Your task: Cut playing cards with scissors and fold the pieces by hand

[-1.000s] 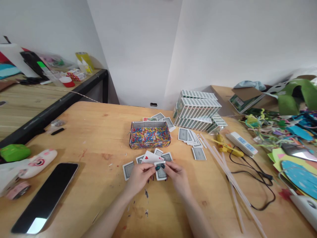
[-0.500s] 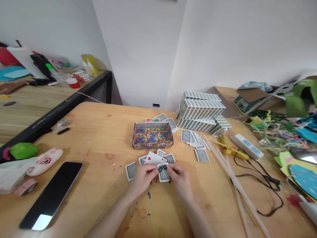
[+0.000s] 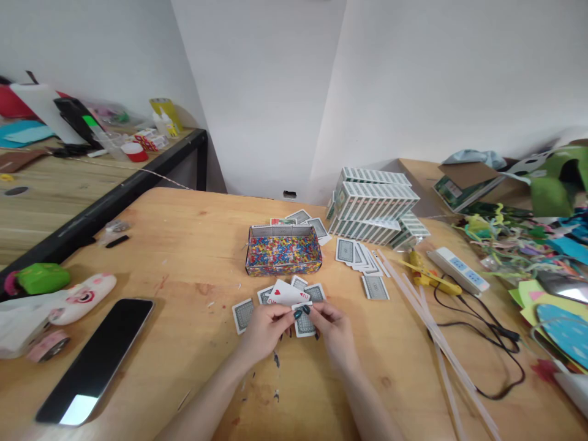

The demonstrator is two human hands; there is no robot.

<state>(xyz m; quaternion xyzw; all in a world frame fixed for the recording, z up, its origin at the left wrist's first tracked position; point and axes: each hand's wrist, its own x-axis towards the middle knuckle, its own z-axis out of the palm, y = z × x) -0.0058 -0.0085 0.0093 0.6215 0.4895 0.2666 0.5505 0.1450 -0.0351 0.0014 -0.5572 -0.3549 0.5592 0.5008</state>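
Between my left hand (image 3: 267,329) and my right hand (image 3: 331,327) is a patterned-back playing card (image 3: 304,326), pinched at its upper edge by both hands with the thumbs side by side. Just beyond it, a two of hearts (image 3: 287,292) lies face up over several face-down cards. One more face-down card (image 3: 243,316) rests left of my left hand. Behind these stands an open, colourfully patterned box (image 3: 285,252), with more cards (image 3: 316,228) behind it.
Striped card boxes (image 3: 376,202) are stacked at the back right, near fanned cards (image 3: 345,251). Further right are a yellow glue gun (image 3: 434,280), clear sticks (image 3: 441,343) and a power strip (image 3: 460,269). A black phone (image 3: 96,361) lies at the left.
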